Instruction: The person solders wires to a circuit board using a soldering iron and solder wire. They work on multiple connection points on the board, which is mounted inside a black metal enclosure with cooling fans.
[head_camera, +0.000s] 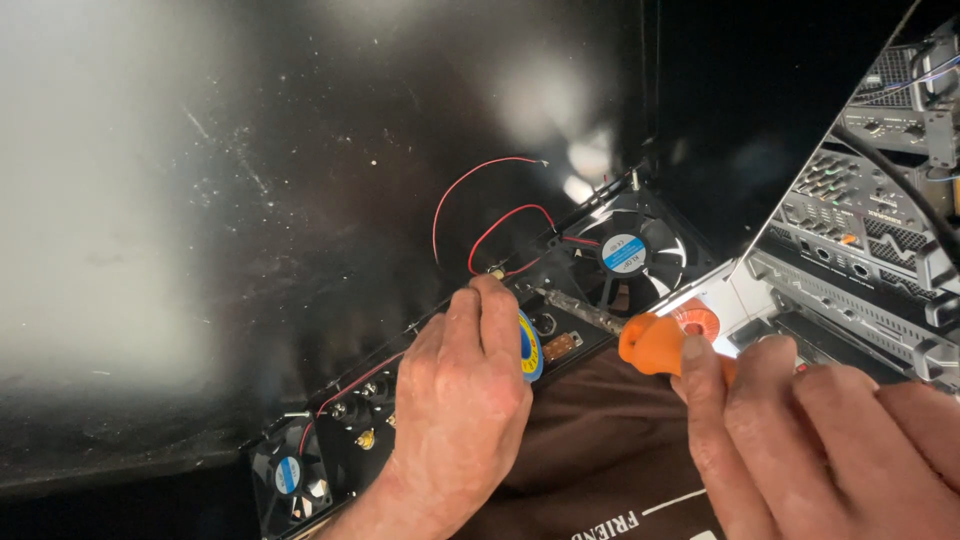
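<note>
Dusty black bench — fan panel (red wires) under both hands.

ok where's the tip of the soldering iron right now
In the head view, the orange-handled soldering iron in the right hand points left, its tip just right of the left hand's fingertips, below the black round cooling fan with red wires.

Bare black tabletop is lying open beyond my panel, while looping red wires, the cooling fan and stacked rack gear are crowding my right.
</note>
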